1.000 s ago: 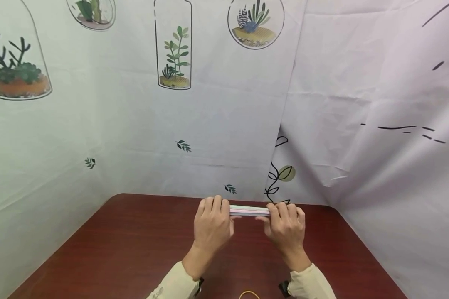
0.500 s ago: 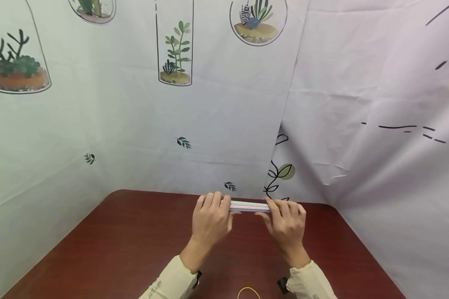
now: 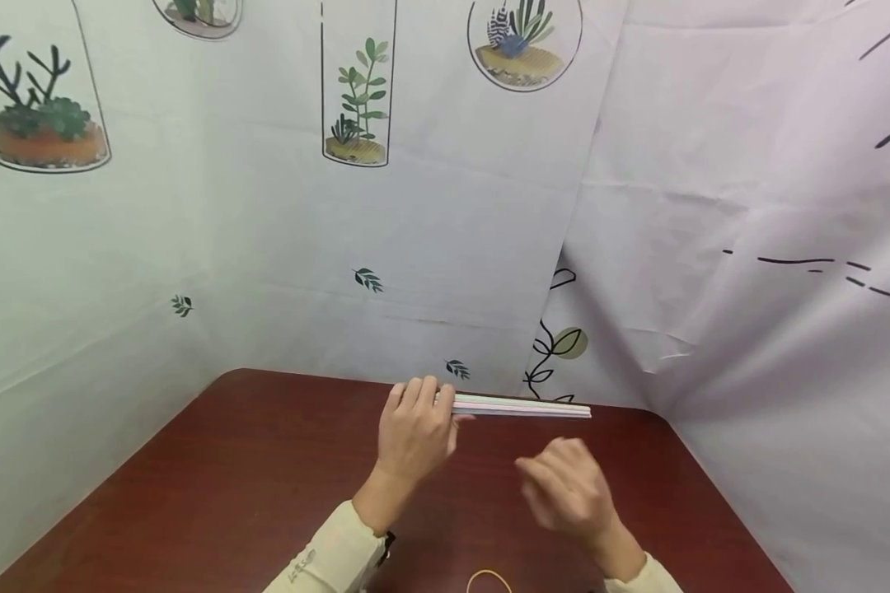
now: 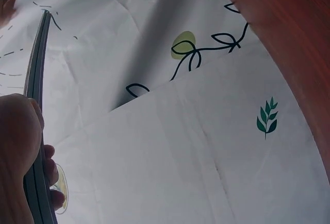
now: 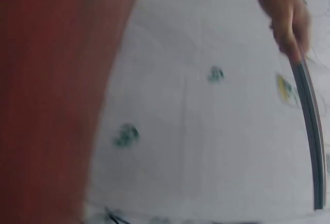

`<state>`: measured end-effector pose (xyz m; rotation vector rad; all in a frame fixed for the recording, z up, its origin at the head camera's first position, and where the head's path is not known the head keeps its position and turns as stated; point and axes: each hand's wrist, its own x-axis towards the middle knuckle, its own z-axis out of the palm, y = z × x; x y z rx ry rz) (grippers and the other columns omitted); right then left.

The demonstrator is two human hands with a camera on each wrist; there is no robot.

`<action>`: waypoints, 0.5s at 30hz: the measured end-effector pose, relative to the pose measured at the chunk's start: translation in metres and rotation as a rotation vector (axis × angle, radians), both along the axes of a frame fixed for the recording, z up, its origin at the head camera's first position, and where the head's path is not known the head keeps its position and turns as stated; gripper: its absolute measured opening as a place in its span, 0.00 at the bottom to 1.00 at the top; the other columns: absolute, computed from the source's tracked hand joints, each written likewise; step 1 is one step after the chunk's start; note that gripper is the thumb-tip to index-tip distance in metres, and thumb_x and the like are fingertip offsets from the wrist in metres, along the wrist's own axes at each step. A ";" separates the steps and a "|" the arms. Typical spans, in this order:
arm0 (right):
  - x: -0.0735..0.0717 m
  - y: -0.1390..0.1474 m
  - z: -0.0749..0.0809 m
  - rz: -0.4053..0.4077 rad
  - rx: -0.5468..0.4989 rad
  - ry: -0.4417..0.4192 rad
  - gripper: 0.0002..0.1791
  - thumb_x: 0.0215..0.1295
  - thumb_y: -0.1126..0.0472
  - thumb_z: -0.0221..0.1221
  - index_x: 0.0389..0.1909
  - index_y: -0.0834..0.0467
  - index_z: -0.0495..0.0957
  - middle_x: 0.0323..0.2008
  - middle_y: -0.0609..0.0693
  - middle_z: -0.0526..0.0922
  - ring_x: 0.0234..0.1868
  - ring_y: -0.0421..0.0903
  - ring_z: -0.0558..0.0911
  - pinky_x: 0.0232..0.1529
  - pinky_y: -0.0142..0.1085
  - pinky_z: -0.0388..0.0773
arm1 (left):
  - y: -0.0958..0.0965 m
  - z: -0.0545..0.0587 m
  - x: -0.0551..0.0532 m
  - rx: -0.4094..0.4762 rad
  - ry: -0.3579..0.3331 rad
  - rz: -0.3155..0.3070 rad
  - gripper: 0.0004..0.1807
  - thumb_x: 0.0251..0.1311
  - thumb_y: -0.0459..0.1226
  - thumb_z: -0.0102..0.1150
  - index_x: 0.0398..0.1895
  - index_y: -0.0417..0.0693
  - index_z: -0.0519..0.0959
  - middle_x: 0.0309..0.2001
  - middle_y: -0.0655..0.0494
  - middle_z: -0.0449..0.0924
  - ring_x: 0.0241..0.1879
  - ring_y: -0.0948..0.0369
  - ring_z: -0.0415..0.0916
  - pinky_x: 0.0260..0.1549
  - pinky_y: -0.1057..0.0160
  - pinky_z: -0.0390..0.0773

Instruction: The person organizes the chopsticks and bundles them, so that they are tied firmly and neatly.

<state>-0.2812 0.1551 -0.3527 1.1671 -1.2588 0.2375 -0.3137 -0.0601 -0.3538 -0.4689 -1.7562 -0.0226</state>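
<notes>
The right hand [image 3: 567, 490] is now off the stack [image 3: 519, 405] — fingers too blurred to tell; the left hand [image 3: 415, 432] grips the stack's left end — yellow loop [image 3: 487, 571] before it, printed cloth [image 3: 452, 247] behind.

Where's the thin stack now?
In the head view, lower centre, the left hand grips the stack, its free end pointing right, apart from the right hand.
</notes>
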 end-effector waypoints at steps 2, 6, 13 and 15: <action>0.002 0.004 -0.015 0.060 0.169 -0.279 0.08 0.66 0.64 0.55 0.29 0.59 0.81 0.19 0.42 0.72 0.19 0.35 0.66 0.23 0.25 0.61 | -0.002 0.001 0.000 0.001 -0.013 0.006 0.15 0.63 0.47 0.47 0.28 0.46 0.73 0.27 0.51 0.69 0.28 0.52 0.68 0.34 0.55 0.69; 0.000 0.012 -0.050 0.094 0.341 -1.030 0.01 0.64 0.61 0.64 0.33 0.54 0.82 0.18 0.36 0.70 0.21 0.24 0.64 0.22 0.18 0.63 | -0.003 0.002 0.000 -0.004 -0.029 0.014 0.11 0.58 0.44 0.49 0.28 0.46 0.72 0.27 0.51 0.69 0.28 0.53 0.68 0.35 0.56 0.69; -0.009 0.022 -0.084 0.110 0.464 -1.685 0.07 0.58 0.58 0.70 0.32 0.57 0.84 0.17 0.33 0.69 0.19 0.25 0.66 0.22 0.22 0.66 | 0.000 0.002 0.001 -0.005 -0.004 -0.001 0.19 0.67 0.50 0.45 0.27 0.45 0.71 0.25 0.51 0.68 0.26 0.53 0.66 0.34 0.56 0.68; -0.009 0.022 -0.089 0.085 0.497 -1.725 0.08 0.57 0.58 0.71 0.30 0.56 0.83 0.17 0.33 0.69 0.19 0.25 0.66 0.22 0.22 0.67 | 0.001 0.003 0.001 -0.010 0.000 0.004 0.18 0.66 0.48 0.46 0.27 0.45 0.71 0.25 0.51 0.68 0.26 0.53 0.66 0.34 0.56 0.68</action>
